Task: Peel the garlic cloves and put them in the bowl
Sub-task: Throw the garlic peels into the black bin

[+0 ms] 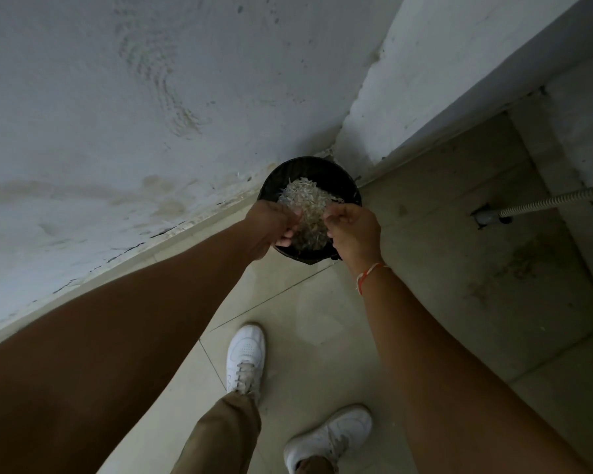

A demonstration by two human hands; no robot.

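Note:
A black round bin (pixel 346 186) stands on the floor against the wall, holding a heap of pale, papery garlic skins (pixel 307 203). Both my hands hover over its near rim. My left hand (pixel 271 229) has its fingers curled inward at the left edge of the heap. My right hand (pixel 355 230) is closed like a fist at the right edge, with a red-and-white thread around the wrist. Whether either hand grips any skins is hidden. No garlic cloves or bowl are in view.
A stained white wall (pixel 134 114) rises on the left and meets a pillar (pixel 408 97) behind the bin. The floor (pixel 322 319) is beige tile. A corrugated hose (pixel 555 200) runs into a floor pipe at the right. My white shoes (pixel 245 357) stand below.

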